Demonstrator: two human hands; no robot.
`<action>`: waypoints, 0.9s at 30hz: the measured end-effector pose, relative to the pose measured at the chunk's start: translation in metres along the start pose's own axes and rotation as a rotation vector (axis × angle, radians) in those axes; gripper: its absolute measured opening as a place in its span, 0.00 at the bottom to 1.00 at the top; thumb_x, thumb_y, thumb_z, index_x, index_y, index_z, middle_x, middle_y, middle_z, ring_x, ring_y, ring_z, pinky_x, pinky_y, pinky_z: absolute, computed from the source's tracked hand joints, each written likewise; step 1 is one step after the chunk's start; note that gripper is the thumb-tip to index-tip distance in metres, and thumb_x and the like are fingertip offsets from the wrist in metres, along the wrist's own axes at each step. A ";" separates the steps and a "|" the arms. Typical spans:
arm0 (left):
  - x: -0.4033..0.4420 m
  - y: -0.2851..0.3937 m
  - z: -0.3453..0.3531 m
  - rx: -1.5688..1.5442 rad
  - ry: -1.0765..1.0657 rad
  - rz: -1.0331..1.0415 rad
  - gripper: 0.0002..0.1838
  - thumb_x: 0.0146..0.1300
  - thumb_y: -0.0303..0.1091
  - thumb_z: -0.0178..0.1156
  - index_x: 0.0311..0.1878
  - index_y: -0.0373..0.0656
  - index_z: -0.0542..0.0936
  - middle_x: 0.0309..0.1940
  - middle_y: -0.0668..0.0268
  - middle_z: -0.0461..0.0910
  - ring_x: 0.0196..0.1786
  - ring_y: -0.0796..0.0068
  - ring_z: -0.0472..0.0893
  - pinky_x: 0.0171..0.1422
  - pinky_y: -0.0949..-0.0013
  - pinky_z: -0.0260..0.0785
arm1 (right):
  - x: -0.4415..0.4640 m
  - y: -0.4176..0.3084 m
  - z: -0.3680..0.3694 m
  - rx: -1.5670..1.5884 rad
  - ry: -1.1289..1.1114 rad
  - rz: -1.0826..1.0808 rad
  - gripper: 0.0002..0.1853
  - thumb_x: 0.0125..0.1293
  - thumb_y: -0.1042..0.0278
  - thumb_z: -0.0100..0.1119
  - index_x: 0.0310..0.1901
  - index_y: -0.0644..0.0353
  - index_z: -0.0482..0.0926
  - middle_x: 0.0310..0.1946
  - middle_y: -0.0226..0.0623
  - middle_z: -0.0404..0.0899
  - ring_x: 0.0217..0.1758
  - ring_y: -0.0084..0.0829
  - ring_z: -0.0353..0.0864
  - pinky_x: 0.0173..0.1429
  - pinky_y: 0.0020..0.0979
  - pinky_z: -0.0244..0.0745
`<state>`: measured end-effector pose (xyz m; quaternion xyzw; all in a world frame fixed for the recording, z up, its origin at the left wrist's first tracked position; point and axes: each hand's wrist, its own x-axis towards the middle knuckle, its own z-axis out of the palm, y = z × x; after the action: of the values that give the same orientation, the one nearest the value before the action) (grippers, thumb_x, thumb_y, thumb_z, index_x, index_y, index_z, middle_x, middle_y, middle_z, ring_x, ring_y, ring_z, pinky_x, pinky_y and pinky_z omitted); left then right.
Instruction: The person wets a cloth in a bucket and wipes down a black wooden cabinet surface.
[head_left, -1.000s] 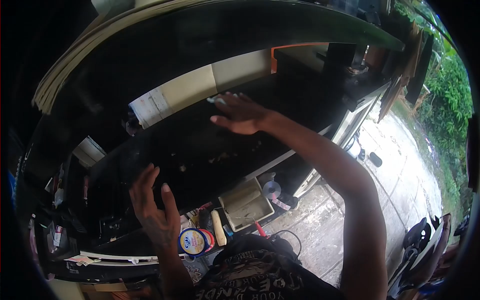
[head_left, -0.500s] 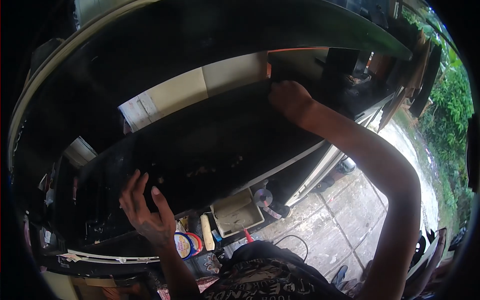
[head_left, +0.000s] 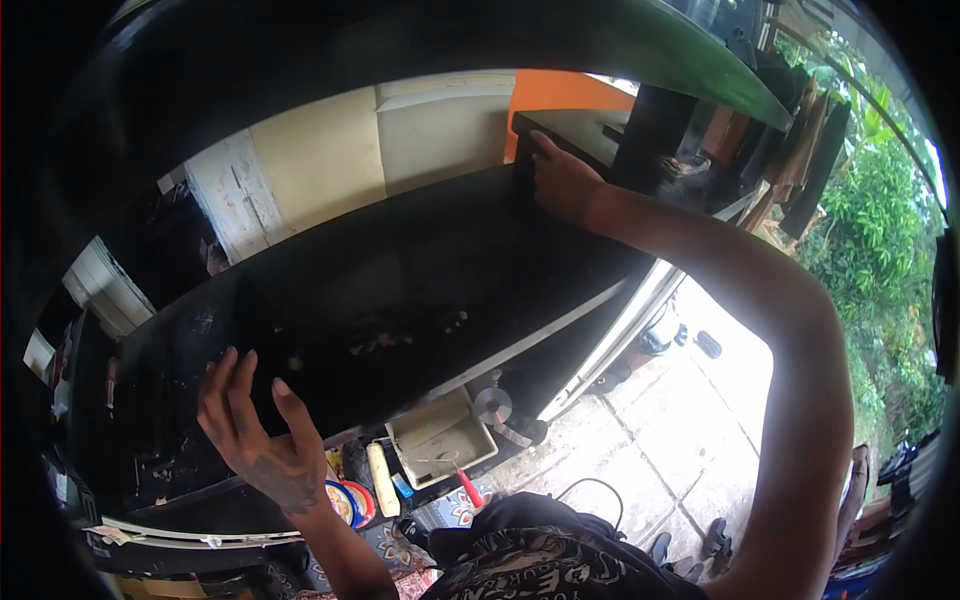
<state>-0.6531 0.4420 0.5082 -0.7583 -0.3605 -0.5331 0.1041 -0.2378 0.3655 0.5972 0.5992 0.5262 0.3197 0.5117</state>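
A long black panel [head_left: 400, 270] with worn, pale patches spans the middle of the head view. Over its near left part is my left hand [head_left: 262, 435], palm down, fingers spread and holding nothing; whether it touches the surface I cannot tell. At the far right end of the panel is my right hand [head_left: 568, 185], beside the corner of a dark board [head_left: 575, 132]. One digit points forward along that corner while the other fingers are curled; what lies under them, if anything, is hidden.
Below the panel's near edge are a paint tray [head_left: 440, 440] with a red-handled tool [head_left: 470, 488], a paint roller [head_left: 382, 480], a tape roll [head_left: 492, 405] and a round tub [head_left: 340, 503]. A black curved edge [head_left: 400, 40] hangs overhead. Tiled floor [head_left: 610, 450] lies right.
The view has tilted and brightened, showing more of the wall boards and orange surface behind the panel. My right hand has gone from a fist to one digit stretched forward. My left hand remains spread.
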 end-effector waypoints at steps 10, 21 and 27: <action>-0.002 -0.003 -0.004 -0.002 -0.012 -0.053 0.18 0.73 0.39 0.59 0.57 0.39 0.86 0.61 0.59 0.82 0.65 0.55 0.79 0.69 0.49 0.70 | -0.166 -0.033 -0.018 0.056 0.062 -0.148 0.06 0.61 0.66 0.67 0.32 0.45 0.93 0.35 0.29 0.91 0.61 0.36 0.85 0.90 0.52 0.44; -0.002 -0.002 -0.003 -0.018 0.010 -0.050 0.16 0.71 0.35 0.62 0.56 0.39 0.86 0.59 0.59 0.83 0.64 0.55 0.80 0.68 0.51 0.70 | -0.023 0.029 -0.027 0.336 0.110 0.111 0.17 0.70 0.71 0.57 0.59 0.54 0.83 0.49 0.42 0.87 0.60 0.38 0.86 0.63 0.38 0.81; -0.004 -0.002 -0.004 -0.003 -0.034 -0.066 0.16 0.72 0.36 0.60 0.57 0.39 0.86 0.59 0.59 0.83 0.64 0.54 0.80 0.69 0.50 0.70 | -0.033 -0.034 0.020 0.744 0.187 0.178 0.12 0.73 0.70 0.55 0.51 0.62 0.85 0.45 0.43 0.90 0.47 0.42 0.92 0.53 0.40 0.87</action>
<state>-0.6578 0.4400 0.5061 -0.7552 -0.3863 -0.5237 0.0790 -0.2375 0.3252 0.5643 0.7552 0.5967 0.2035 0.1796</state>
